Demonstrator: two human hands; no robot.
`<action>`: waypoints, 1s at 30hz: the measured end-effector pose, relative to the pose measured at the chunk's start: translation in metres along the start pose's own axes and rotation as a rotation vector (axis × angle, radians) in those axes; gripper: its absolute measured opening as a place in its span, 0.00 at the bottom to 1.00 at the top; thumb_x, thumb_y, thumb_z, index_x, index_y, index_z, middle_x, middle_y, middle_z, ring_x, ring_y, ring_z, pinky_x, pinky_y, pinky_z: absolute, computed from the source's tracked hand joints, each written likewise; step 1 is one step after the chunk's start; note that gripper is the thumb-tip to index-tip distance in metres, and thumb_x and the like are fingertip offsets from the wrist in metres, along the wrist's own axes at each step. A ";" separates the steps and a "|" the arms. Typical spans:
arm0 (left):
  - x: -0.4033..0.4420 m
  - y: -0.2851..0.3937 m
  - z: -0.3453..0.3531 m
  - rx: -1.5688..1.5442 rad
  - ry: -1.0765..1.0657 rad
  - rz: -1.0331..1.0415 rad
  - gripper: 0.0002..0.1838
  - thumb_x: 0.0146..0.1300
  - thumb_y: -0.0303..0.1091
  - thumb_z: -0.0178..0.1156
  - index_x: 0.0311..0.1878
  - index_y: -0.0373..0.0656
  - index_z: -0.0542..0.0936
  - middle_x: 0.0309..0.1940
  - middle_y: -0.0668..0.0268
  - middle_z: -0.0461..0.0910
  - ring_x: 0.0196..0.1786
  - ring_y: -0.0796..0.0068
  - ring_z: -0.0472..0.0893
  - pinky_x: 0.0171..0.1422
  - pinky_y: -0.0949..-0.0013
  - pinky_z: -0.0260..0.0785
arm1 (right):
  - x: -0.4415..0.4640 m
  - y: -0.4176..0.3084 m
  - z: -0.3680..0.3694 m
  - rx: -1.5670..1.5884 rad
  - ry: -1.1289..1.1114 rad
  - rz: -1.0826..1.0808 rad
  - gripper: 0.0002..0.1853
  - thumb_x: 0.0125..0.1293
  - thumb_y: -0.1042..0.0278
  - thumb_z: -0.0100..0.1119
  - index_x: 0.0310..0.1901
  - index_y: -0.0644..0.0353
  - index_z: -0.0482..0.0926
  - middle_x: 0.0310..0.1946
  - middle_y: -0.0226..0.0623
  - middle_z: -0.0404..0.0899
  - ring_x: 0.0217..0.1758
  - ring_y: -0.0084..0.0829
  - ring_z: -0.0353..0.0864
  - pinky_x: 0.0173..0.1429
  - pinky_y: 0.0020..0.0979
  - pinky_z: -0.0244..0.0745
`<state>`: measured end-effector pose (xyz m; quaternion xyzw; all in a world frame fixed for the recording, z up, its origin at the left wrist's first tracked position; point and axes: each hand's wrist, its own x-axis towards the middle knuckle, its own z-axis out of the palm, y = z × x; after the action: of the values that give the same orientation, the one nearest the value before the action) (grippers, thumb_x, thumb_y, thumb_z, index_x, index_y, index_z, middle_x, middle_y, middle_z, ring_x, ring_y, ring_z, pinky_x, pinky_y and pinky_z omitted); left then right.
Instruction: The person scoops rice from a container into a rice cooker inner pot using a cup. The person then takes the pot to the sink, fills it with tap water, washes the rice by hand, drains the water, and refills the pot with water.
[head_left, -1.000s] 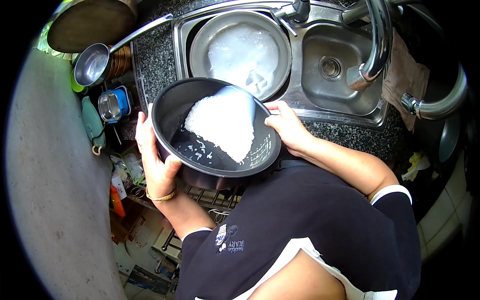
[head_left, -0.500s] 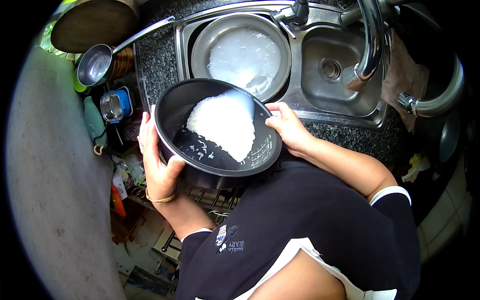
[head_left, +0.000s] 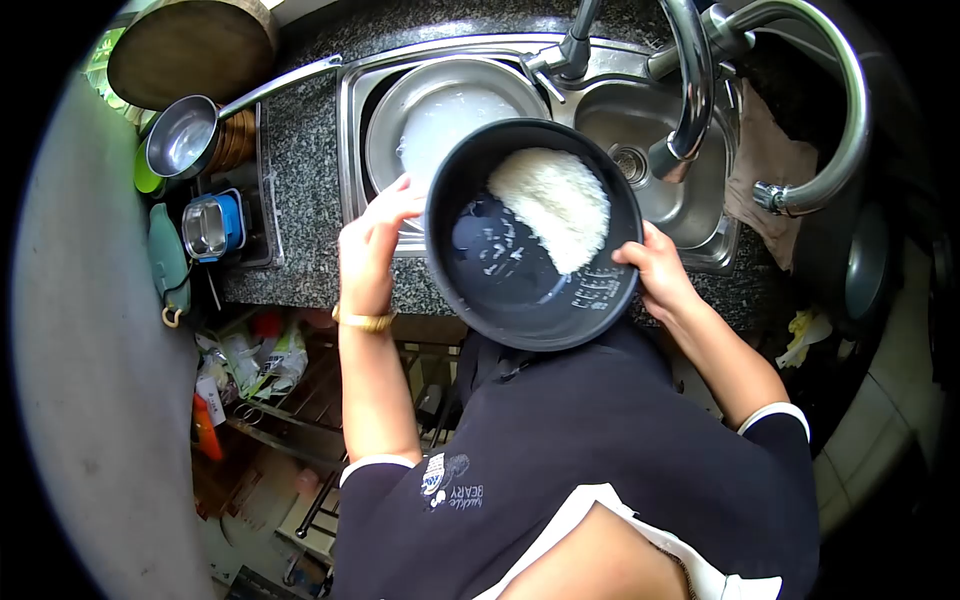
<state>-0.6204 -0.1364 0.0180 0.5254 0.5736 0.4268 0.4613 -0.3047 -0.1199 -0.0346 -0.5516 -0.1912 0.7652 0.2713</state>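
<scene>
Hands first, head view: your right hand (head_left: pixel 662 275) is clamping the dark pot (head_left: pixel 500 300) at its right rim, thumb lapping inside. Your left hand (head_left: pixel 372 245) is reaching along the pot's left side, fingers extending forward; can't tell whether they are touching or bearing weight.

Pot is sitting between your hands, over the sink's (head_left: pixel 655 110) near edge, with its far left part covering some of the metal basin (head_left: pixel 392 120). Round, so no long axis is showing; the right hand is nearer, already in contact. Basin, holding cloudy liquid (head_left: pixel 435 125), is lying ahead and to the left, closer to your left hand. White rice (head_left: pixel 560 205) is banking against the pot's far right side, loose grains lying across the dark floor.

Against the earlier frames: pot is now standing farther forward and right, opening facing the camera more squarely. Left hand is no longer wrapping the near left side, but pointing forward; right hand is keeping its rim hold.
</scene>
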 end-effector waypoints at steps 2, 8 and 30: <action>0.034 -0.008 0.026 0.004 0.004 -0.074 0.18 0.63 0.41 0.51 0.48 0.36 0.78 0.50 0.55 0.76 0.61 0.58 0.67 0.66 0.61 0.55 | -0.009 0.003 -0.018 0.021 0.100 0.019 0.15 0.49 0.84 0.47 0.40 0.65 0.72 0.26 0.31 0.74 0.22 0.20 0.72 0.24 0.20 0.67; 0.131 -0.064 0.104 0.529 -0.144 0.328 0.21 0.63 0.47 0.50 0.56 0.48 0.74 0.58 0.64 0.71 0.64 0.55 0.64 0.67 0.66 0.54 | -0.035 0.019 -0.043 0.037 0.270 0.028 0.10 0.50 0.79 0.51 0.36 0.57 0.71 0.19 0.25 0.71 0.11 0.15 0.62 0.12 0.18 0.49; 0.098 -0.040 0.069 0.383 -0.082 0.106 0.18 0.61 0.45 0.53 0.37 0.37 0.80 0.34 0.60 0.81 0.40 0.66 0.79 0.48 0.71 0.67 | -0.037 0.020 -0.048 0.104 0.215 0.120 0.07 0.50 0.78 0.52 0.32 0.57 0.69 0.16 0.26 0.67 0.09 0.14 0.55 0.10 0.17 0.46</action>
<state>-0.5637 -0.0415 -0.0435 0.6499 0.5966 0.3119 0.3528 -0.2542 -0.1591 -0.0341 -0.6260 -0.0878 0.7255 0.2721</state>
